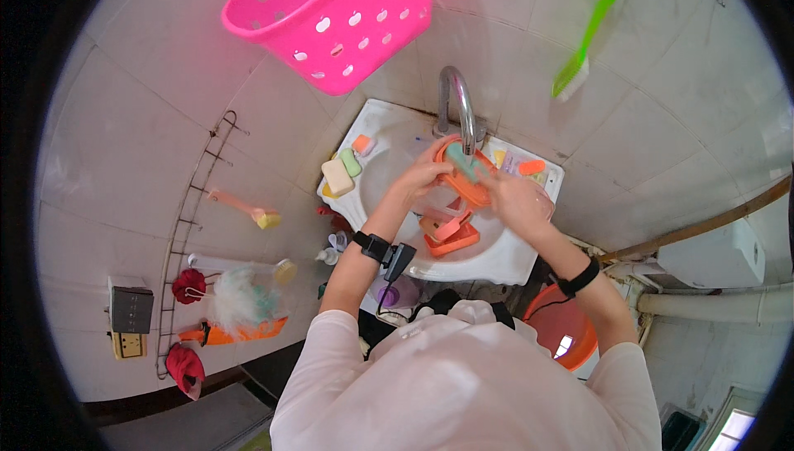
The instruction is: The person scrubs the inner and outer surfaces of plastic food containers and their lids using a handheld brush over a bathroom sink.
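Under the curved metal tap [460, 108], my left hand [423, 174] grips the left edge of an orange oval dish [473, 193]. A blurred teal-green pad [461, 160] lies against the dish's inside. From the other side, my right hand [517, 201] has its fingers closed at the pad's lower end, also blurred. Below my hands, in the white washbasin [397, 171], rests an orange rectangular soap dish [455, 243], with a pink handled piece [452, 224] across it.
Soap bars [337, 176] sit on the basin's left ledge, and small orange and yellow pieces [531, 167] on its right. A pink basket [347, 25] and a green brush [583, 50] hang above. A wire rack [184, 236] lines the left wall; an orange bucket [566, 327] stands below right.
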The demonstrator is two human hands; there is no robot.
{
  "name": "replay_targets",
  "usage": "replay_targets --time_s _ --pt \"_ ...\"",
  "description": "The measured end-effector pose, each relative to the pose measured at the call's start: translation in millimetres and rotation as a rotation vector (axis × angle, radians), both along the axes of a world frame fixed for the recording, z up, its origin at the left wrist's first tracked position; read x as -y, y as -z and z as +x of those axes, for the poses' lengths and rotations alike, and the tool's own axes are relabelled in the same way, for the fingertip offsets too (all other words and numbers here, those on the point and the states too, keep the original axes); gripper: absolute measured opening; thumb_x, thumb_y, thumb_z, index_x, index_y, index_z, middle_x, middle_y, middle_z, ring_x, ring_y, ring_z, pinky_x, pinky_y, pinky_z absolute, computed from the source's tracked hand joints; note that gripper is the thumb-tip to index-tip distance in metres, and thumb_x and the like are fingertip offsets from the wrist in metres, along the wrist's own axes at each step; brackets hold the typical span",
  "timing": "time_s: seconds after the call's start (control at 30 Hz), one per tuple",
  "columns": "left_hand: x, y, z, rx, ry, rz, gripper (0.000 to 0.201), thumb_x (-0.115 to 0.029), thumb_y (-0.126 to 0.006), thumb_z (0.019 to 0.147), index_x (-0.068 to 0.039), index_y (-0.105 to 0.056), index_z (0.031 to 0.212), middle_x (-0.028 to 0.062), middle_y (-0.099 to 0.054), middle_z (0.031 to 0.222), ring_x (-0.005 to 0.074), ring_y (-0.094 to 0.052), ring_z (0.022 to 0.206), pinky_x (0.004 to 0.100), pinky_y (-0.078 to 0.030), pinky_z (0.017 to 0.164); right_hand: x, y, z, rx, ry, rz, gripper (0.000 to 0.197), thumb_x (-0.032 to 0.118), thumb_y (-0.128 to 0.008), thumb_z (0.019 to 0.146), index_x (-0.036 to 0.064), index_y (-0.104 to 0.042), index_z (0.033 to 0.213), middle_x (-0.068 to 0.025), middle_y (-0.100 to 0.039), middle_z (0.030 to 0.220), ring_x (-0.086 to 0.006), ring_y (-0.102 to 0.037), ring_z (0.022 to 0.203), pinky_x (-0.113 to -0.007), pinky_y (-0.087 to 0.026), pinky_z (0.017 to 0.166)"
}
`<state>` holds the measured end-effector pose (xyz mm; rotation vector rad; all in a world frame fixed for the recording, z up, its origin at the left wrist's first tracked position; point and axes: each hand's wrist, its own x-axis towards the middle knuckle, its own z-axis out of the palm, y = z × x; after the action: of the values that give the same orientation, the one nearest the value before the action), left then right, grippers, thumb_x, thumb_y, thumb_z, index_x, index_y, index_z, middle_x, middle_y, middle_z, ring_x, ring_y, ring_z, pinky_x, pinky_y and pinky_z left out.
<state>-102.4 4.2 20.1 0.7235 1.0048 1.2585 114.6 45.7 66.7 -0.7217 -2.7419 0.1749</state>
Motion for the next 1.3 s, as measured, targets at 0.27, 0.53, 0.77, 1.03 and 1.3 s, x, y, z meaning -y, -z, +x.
replay_targets --time_s 0.27,0.53,0.77,1.03,1.3 --pt "5 -8 -1 -0.038 0.016 0.045 0.071 0.009 -0.051 0.069 -0.011 -0.036 0.136 0.0054 -0.052 0.113 0.0125 -0.058 0.09 0.0228 -0.049 0.071 14 -4 2 0.037 0.008 0.003 0.049 0.01 -0.057 0.074 0.0188 -0.056 0.122 -0.014 -0.06 0.087 -0.0287 -0.063 0.061 -0.039 -0.051 0.052" --pt "9 8 6 0.09 0.021 0.035 0.07 0.01 -0.049 0.071 -0.006 -0.032 0.137 0.0078 -0.046 0.123 0.017 -0.05 0.109 0.0282 -0.046 0.089 4 -11 6 0.116 0.036 -0.006 0.047 0.012 -0.055 0.077 0.0193 -0.055 0.123 -0.0131 -0.058 0.08 -0.0306 -0.061 0.06 -0.04 -0.05 0.053" --pt "9 5 14 0.172 -0.039 -0.032 0.069 0.009 -0.05 0.072 -0.006 -0.032 0.137 0.0075 -0.047 0.121 0.018 -0.054 0.104 0.0288 -0.047 0.089 -2 -7 11 0.106 0.063 -0.029 0.042 0.012 -0.052 0.079 0.0211 -0.058 0.12 -0.0127 -0.058 0.078 -0.0313 -0.058 0.059 -0.042 -0.048 0.054" --pt "11 20 23 0.14 -0.027 -0.009 0.072 0.01 -0.051 0.072 -0.009 -0.03 0.139 0.0073 -0.049 0.117 0.0148 -0.056 0.098 0.0273 -0.051 0.08 1 10 27 0.094 0.06 -0.047 0.052 0.01 -0.057 0.072 0.0199 -0.054 0.123 -0.0109 -0.06 0.083 -0.0292 -0.062 0.059 -0.04 -0.05 0.051" --pt "16 17 35 0.053 -0.076 -0.115 0.073 0.011 -0.051 0.072 -0.01 -0.029 0.138 0.0107 -0.049 0.121 0.0219 -0.057 0.1 0.0325 -0.052 0.082 4 18 34 0.133 0.116 -0.034 0.055 0.009 -0.056 0.073 0.0211 -0.052 0.126 -0.0103 -0.057 0.079 -0.0272 -0.061 0.06 -0.039 -0.05 0.05"
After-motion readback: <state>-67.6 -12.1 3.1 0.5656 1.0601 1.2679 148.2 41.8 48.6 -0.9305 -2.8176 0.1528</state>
